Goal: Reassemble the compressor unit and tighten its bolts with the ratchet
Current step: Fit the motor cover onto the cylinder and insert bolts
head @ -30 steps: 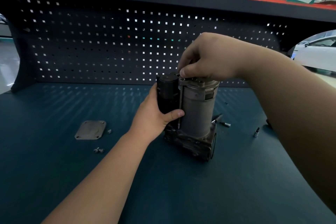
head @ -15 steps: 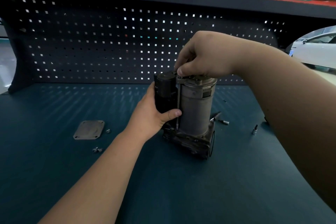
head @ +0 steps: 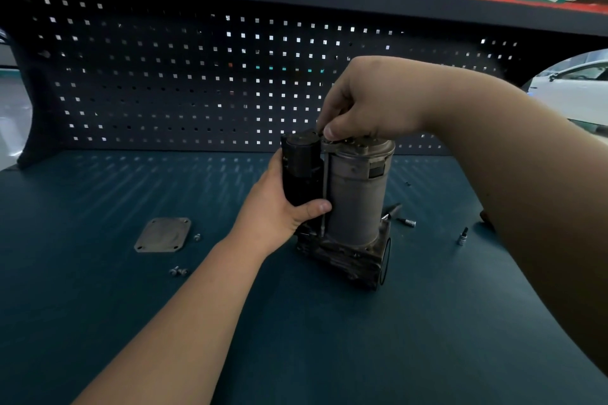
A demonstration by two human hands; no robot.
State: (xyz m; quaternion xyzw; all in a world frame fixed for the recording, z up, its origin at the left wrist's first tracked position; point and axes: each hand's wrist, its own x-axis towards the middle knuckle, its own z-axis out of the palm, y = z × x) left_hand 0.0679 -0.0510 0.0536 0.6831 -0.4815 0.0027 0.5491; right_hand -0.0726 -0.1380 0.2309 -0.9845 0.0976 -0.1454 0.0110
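Observation:
The compressor unit [head: 357, 200] stands upright on the blue bench, a grey metal cylinder on a dark base block with a black cylinder at its left side. My left hand [head: 279, 210] grips that black cylinder, thumb across its front. My right hand [head: 365, 102] sits over the top of the unit and pinches the head of a long thin bolt [head: 325, 187] that runs down the gap between the two cylinders. The bolt's head is hidden under my fingertips. The ratchet handle [head: 393, 210] shows only partly behind the unit.
A flat grey cover plate [head: 163, 234] lies left on the bench with small screws [head: 178, 271] near it. A socket bit [head: 409, 222] and another bit [head: 462, 236] lie to the right. A dark pegboard wall [head: 197, 82] closes the back.
My right fingertips have shifted slightly on the bolt head at the top. The left hand keeps the same grip, and the unit stays in place.

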